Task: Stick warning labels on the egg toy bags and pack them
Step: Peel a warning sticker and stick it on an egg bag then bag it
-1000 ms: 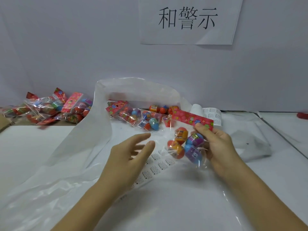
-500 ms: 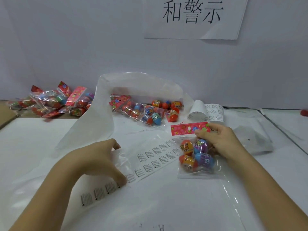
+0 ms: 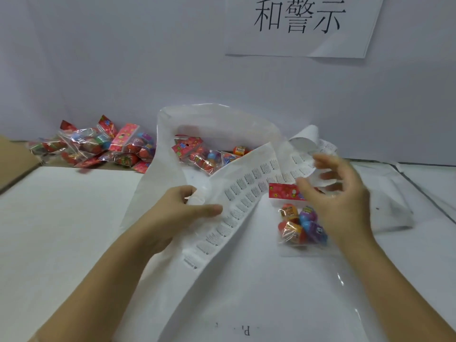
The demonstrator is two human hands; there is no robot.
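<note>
A clear egg toy bag (image 3: pixel 299 225) with a red header card lies flat on the table, right of centre, with several coloured eggs inside. My left hand (image 3: pixel 177 213) pinches a long white strip of warning labels (image 3: pixel 246 191) and holds it lifted off the table. The strip runs up and right to its roll (image 3: pixel 307 146). My right hand (image 3: pixel 338 193) hovers over the bag's header with loose, blurred fingers near the strip, holding nothing that I can see.
A large clear plastic packing bag (image 3: pixel 217 124) stands open behind the strip, with several egg toy bags (image 3: pixel 204 156) inside. More egg toy bags (image 3: pixel 98 146) are piled at the back left. A cardboard box edge (image 3: pixel 12 164) sits far left. A paper sign (image 3: pixel 301 23) hangs on the wall.
My right hand set the egg toy bag down and let go, then rose toward the label strip. My left hand took hold of the strip and lifted it.
</note>
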